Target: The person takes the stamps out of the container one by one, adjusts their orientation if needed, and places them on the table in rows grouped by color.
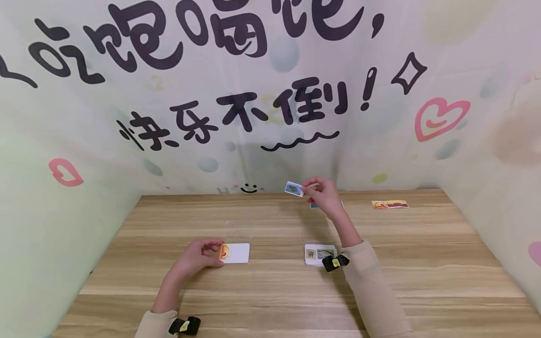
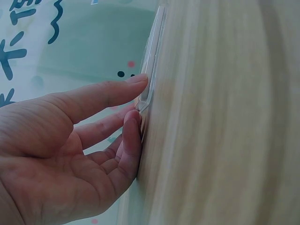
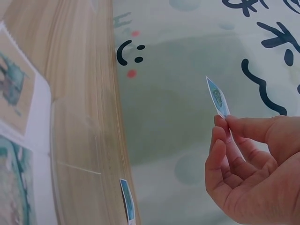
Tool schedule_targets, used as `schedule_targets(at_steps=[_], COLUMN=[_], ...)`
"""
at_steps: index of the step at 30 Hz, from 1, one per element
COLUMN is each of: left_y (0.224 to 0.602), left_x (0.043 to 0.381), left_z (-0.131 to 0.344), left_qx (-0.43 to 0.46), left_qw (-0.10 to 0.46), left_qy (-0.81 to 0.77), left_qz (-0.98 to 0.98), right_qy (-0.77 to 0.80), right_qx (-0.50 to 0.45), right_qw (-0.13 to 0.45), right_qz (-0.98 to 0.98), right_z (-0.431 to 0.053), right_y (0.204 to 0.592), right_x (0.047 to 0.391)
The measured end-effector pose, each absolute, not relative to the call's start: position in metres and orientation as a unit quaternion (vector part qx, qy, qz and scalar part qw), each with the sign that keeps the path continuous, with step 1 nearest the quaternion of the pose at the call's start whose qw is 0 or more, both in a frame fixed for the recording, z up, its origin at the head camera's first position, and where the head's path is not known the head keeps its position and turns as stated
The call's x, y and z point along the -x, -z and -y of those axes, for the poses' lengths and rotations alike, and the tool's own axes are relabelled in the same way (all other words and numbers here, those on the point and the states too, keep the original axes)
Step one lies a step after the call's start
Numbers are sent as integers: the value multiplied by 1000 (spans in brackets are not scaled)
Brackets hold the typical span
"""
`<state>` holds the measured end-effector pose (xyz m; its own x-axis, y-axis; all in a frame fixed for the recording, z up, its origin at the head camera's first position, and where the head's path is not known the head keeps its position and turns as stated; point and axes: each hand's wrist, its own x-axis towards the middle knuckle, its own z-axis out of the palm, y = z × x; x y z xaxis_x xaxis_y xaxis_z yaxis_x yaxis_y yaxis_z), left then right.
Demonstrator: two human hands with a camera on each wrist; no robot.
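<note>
My right hand (image 1: 324,196) is raised near the back edge of the table. Between thumb and fingertips it pinches a small blue stamp (image 1: 293,188) with a green shape on it; the right wrist view shows this stamp (image 3: 217,98) nearly edge-on. At the left, my left hand (image 1: 197,257) grips the left end of a flat clear case (image 1: 240,253) lying on the table. Inside are a white card and an orange stamp (image 1: 225,251). In the left wrist view the thumb and fingers of my left hand (image 2: 79,154) hold the case's corner (image 2: 149,79).
Right of centre lies another case (image 1: 310,262) with two stamps on a white card, partly behind the right wrist strap. Another blue stamp (image 3: 127,199) lies by the table's back edge. Orange and red stamps (image 1: 390,204) lie at the back right. A printed backdrop (image 1: 236,164) rises behind.
</note>
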<state>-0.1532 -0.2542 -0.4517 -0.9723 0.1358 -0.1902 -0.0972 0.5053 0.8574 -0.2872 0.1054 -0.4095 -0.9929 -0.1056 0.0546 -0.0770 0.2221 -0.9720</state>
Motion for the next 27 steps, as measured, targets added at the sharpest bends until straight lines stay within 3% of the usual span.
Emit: schedule_targets(at_steps=[27], left_y=[451], left_x=[153], left_z=[254], left_qx=[-10], left_qw=[116], left_qy=[-494], left_qz=[-862], right_qy=[603], right_qx=[50], right_qw=[18], right_qz=[-796], right_z=[-110], right_y=[426], right_x=[295])
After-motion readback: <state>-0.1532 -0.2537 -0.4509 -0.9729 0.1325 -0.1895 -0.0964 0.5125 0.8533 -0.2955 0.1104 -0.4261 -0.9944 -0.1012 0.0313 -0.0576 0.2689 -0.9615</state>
